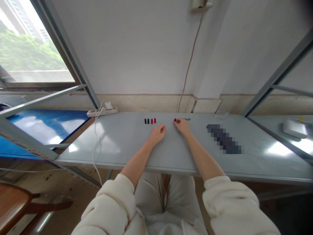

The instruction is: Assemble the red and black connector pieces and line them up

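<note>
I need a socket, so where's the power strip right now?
In the head view, the power strip lies at the back left corner of the table, near the wall, left of the two small black cylinders.

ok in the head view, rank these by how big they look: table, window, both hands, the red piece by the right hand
Largest to smallest:
Table
Window, cut off by the picture's edge
Left hand and right hand, too alike to rank
Red piece, small even allowing for the fingers
</note>
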{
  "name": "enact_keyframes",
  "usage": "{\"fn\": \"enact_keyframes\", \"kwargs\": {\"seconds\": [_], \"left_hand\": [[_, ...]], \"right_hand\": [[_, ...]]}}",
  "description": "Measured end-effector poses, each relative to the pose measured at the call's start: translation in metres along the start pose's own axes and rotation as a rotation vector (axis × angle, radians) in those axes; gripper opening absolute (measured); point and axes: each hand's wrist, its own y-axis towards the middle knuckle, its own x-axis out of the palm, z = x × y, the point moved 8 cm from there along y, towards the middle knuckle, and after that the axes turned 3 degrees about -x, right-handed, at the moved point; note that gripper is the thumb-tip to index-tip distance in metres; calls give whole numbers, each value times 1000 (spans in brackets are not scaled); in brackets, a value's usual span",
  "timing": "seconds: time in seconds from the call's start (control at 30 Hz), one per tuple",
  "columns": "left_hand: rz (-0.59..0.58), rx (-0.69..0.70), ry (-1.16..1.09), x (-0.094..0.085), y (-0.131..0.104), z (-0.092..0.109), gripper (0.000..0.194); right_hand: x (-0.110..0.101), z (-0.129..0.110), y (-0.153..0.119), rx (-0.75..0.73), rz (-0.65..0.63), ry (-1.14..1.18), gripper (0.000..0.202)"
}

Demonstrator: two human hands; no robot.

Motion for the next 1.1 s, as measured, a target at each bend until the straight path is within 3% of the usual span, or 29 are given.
{"fn": "enact_keyframes", "kwargs": {"seconds": [0.67, 0.9, 1.1], "left_hand": [[-16, 8, 13, 1, -2, 4, 22], [-7, 2, 56, 1, -1, 1, 22], [54, -60, 100, -7, -2, -5, 35]], "right_hand": [[11, 4, 8, 0, -61, -73, 8], [18, 17, 14, 59, -96, -29, 5], [19, 17, 17, 78, -150, -57, 6]]}}
